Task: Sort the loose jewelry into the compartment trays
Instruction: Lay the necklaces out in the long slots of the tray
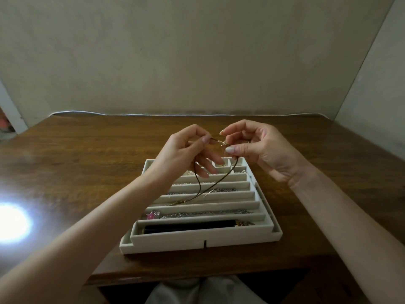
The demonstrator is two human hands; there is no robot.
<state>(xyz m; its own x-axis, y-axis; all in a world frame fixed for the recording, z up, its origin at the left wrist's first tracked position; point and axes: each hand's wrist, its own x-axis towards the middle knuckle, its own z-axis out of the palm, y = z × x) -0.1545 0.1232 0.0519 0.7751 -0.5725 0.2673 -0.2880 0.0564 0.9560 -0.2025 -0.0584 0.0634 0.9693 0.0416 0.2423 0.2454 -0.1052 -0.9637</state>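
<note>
Both the left hand (pixel 186 150) and the right hand (pixel 258 150) are pinching the ends of a brown cord necklace (pixel 210 187), which is dangling over the white compartment tray (pixel 197 238).

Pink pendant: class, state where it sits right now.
In the head view, the pink pendant lies at the left end of a long tray slot, the one just behind the black band.

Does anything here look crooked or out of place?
Mildly: the top tray sits off-square on the lower tray, whose rim juts out at front and right. The cord, pinched by the left hand and right hand, trails across several slots.
</note>
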